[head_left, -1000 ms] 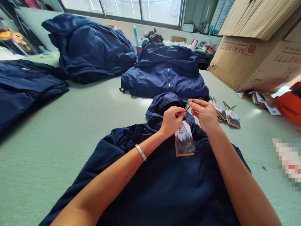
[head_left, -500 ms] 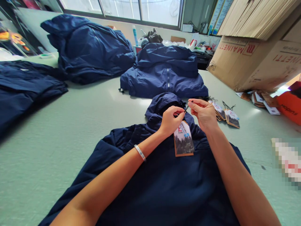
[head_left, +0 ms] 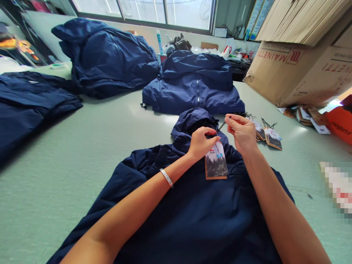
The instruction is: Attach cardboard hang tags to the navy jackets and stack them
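A navy hooded jacket [head_left: 176, 205] lies spread on the table before me, its hood pointing away. Over its upper part hangs a hang tag [head_left: 216, 165] with a forest picture and a brown backing. My left hand [head_left: 202, 142] pinches the black tag string [head_left: 220, 127] just above the tag, by the jacket's neck. Farther right, my right hand [head_left: 241, 132] grips the string's other end between thumb and fingers, and the string is stretched between both hands. Where the string meets the jacket is hidden behind my left fingers.
More tags [head_left: 273, 138] with black strings lie right of my right hand. Beyond the hood sits a folded navy jacket [head_left: 189, 91]; a navy pile [head_left: 110, 58] and another garment [head_left: 33, 106] are to the left. Cardboard boxes [head_left: 297, 80] and an orange item [head_left: 341, 123] occupy the right.
My right hand has drawn slightly up and to the right, so a longer stretch of string shows between the hands. The left hand has dropped slightly and covers the tag's top.
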A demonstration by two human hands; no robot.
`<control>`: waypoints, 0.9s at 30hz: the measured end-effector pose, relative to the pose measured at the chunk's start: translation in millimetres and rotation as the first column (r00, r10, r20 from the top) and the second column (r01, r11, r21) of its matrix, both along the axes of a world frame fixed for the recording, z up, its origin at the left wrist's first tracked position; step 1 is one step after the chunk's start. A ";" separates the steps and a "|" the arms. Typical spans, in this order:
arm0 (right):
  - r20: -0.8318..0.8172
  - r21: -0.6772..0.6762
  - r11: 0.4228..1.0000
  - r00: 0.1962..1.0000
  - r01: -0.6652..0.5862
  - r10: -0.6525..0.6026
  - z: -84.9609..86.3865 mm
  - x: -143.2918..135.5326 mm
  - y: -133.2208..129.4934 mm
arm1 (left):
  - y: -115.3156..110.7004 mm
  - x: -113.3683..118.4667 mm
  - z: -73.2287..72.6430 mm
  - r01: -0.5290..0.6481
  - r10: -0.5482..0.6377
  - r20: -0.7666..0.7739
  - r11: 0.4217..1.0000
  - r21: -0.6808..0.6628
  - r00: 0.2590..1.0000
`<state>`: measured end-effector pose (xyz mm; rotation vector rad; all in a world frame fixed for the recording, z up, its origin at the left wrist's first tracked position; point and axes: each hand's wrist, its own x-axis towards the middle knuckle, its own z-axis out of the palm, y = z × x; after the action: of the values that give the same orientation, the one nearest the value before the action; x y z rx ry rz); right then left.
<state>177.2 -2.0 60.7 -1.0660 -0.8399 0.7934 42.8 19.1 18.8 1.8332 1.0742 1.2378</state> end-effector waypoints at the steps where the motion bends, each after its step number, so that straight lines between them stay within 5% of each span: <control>1: -0.014 0.000 1.000 1.000 0.010 -0.010 -0.2 0.5 0.3 | 0.4 0.1 0.0 -0.005 0.005 -0.007 1.000 -0.018 1.000; 14: -0.138 -0.060 0.997 0.989 0.042 -0.050 -8.0 17.0 6.4 | -0.4 -2.5 4.2 0.048 -0.026 0.103 0.974 -0.220 0.994; 20: -0.183 -0.088 0.996 0.982 0.027 -0.043 -10.4 19.0 6.5 | -0.5 -2.3 3.9 0.163 -0.044 0.291 0.903 -0.398 0.956; 27: -0.187 -0.111 0.994 0.981 0.021 -0.041 -12.6 20.5 6.9 | -1.7 -2.9 6.5 0.207 -0.044 0.347 0.869 -0.449 0.937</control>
<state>197.7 4.9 48.1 -1.0781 -0.6230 0.9074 39.9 17.4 25.3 1.2455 0.9488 1.0329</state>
